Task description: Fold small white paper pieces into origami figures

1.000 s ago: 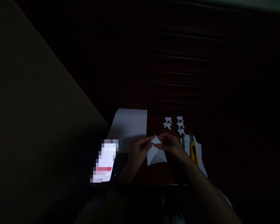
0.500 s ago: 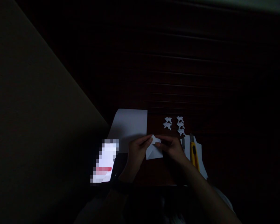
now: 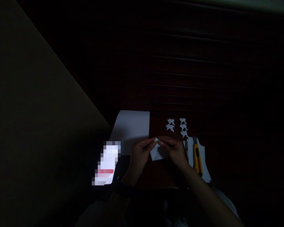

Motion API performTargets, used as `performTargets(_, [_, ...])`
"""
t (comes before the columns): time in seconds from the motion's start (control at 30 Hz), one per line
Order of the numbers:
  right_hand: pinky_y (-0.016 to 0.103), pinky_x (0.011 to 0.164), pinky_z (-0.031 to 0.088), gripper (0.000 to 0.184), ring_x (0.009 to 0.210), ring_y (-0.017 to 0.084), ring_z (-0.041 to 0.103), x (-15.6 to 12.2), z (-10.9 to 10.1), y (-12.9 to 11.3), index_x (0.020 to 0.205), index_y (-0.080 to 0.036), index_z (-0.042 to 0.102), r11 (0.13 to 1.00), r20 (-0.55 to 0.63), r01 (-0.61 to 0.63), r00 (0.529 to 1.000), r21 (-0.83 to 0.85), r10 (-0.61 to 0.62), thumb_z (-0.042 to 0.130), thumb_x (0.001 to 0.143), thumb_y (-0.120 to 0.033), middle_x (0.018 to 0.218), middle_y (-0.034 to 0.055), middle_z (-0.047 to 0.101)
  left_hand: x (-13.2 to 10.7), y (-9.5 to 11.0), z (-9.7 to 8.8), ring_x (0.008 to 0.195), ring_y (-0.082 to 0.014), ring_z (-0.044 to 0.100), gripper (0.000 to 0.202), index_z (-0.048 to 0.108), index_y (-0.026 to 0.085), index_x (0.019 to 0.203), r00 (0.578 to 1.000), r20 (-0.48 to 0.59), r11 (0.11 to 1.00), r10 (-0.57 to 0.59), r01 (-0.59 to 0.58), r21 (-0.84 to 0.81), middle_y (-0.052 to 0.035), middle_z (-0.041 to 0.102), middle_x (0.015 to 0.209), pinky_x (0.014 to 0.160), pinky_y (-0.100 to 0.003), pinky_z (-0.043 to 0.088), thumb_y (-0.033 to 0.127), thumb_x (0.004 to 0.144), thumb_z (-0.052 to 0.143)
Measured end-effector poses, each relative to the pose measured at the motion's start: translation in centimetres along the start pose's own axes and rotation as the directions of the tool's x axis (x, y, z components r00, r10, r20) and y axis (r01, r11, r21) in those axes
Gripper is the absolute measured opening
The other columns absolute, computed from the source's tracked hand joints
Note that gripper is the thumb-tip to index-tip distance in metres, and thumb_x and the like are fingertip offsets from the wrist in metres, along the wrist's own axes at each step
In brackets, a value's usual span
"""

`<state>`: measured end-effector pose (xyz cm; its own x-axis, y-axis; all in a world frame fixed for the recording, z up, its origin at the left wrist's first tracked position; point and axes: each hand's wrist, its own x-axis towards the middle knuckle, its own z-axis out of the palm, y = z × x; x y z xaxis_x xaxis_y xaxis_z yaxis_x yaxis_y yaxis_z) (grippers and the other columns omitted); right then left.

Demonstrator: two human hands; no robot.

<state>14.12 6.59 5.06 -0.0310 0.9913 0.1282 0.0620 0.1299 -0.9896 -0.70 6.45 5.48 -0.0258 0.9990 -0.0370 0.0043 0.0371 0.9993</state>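
Observation:
A partly folded piece of white paper (image 3: 159, 154) is held between my two hands above the dark table. My left hand (image 3: 140, 154) pinches its upper left edge between thumb and fingers. From the other side, my right hand (image 3: 176, 152) grips the upper part, its thumb pressed close to the left thumb. The top of the paper is mostly covered by my fingers, while its lower part hangs out below them with a crease showing. Beyond the right hand lie several small folded paper figures (image 3: 183, 126), set in two columns.
A large white sheet (image 3: 133, 126) lies at the left back of the table (image 3: 153, 176). A lit phone (image 3: 107, 164), its screen blurred out, is left of my hand. On the right, a yellow utility knife (image 3: 197, 160) rests on white papers (image 3: 205, 168).
My right thumb has moved left and up, closer to the left thumb at the paper's top. The paper's lower part has shifted slightly right.

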Motion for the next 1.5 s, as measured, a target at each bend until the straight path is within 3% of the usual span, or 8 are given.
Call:
performTargets(0.3, [0.034,0.080,0.048,0.013,0.087,0.021,0.062,-0.2,0.2,0.4,0.087,-0.025,0.071,0.990,-0.086,0.088,0.991,-0.113,-0.098,0.061,0.079,-0.024,0.090,0.0037,0.068,0.0,0.1,0.3,0.086,-0.0223,0.066,0.024,0.071,0.016,0.088,0.998,0.003,0.997,-0.069,0.069,-0.043,-0.0087,0.072,0.092,0.080,-0.033,0.052,0.024,0.065,0.072])
performTargets(0.53, [0.034,0.078,0.048,0.017,0.085,0.020,0.061,-0.6,0.0,-0.3,0.089,-0.027,0.070,0.955,-0.053,0.198,0.975,-0.221,-0.215,0.055,0.083,-0.023,0.088,0.0040,0.066,-0.1,-0.1,0.3,0.085,-0.0218,0.066,0.028,0.071,0.013,0.088,0.990,0.056,0.977,-0.130,0.137,-0.160,-0.0094,0.071,0.091,0.081,-0.034,0.051,0.023,0.062,0.075])
performTargets(0.73, [0.033,0.080,0.047,0.021,0.091,0.021,0.059,-0.8,0.0,-0.8,0.099,-0.025,0.068,0.958,0.042,0.198,0.980,-0.207,-0.193,0.063,0.078,-0.027,0.097,0.0058,0.064,0.0,-0.6,-0.3,0.086,-0.0208,0.065,0.029,0.070,0.014,0.093,0.993,0.032,0.972,-0.115,0.119,-0.203,-0.0093,0.071,0.095,0.078,-0.031,0.050,0.026,0.066,0.072])
performTargets(0.9, [0.032,0.078,0.047,0.020,0.090,0.020,0.060,-0.6,0.0,-0.1,0.098,-0.025,0.069,0.978,0.002,0.132,0.991,-0.163,-0.133,0.059,0.081,-0.026,0.095,0.0051,0.065,0.0,0.0,-0.1,0.087,-0.0216,0.064,0.028,0.070,0.014,0.094,0.993,0.043,0.978,-0.111,0.116,-0.172,-0.0104,0.070,0.098,0.077,-0.032,0.050,0.028,0.069,0.070])
performTargets(1.03, [0.031,0.078,0.047,0.018,0.088,0.019,0.061,-0.4,-0.2,0.5,0.095,-0.025,0.070,0.985,-0.029,0.108,0.993,-0.134,-0.112,0.062,0.078,-0.024,0.094,0.0041,0.067,-0.1,0.3,0.2,0.087,-0.0221,0.064,0.025,0.071,0.014,0.090,0.998,0.030,0.993,-0.053,0.056,-0.108,-0.0100,0.070,0.095,0.080,-0.033,0.049,0.029,0.070,0.069])
performTargets(1.27, [0.029,0.072,0.048,0.015,0.080,0.019,0.063,-0.3,-0.2,0.4,0.086,-0.022,0.072,0.987,-0.019,0.056,0.998,-0.151,-0.060,0.068,0.072,-0.025,0.086,0.0040,0.069,0.3,-0.4,0.1,0.083,-0.0200,0.065,0.021,0.071,0.018,0.088,0.991,0.044,0.971,0.127,-0.133,0.199,-0.0055,0.071,0.088,0.075,-0.030,0.050,0.033,0.077,0.061])
performTargets(1.5, [0.028,0.066,0.048,0.021,0.071,0.018,0.063,-0.3,-0.1,0.5,0.085,-0.019,0.069,0.988,-0.086,-0.112,0.991,-0.109,0.103,0.069,0.067,-0.030,0.078,0.0039,0.070,0.2,-0.3,-0.1,0.078,-0.0190,0.065,0.023,0.070,0.017,0.086,0.988,0.044,0.942,0.146,-0.152,0.298,-0.0051,0.071,0.084,0.070,-0.027,0.049,0.035,0.079,0.059])
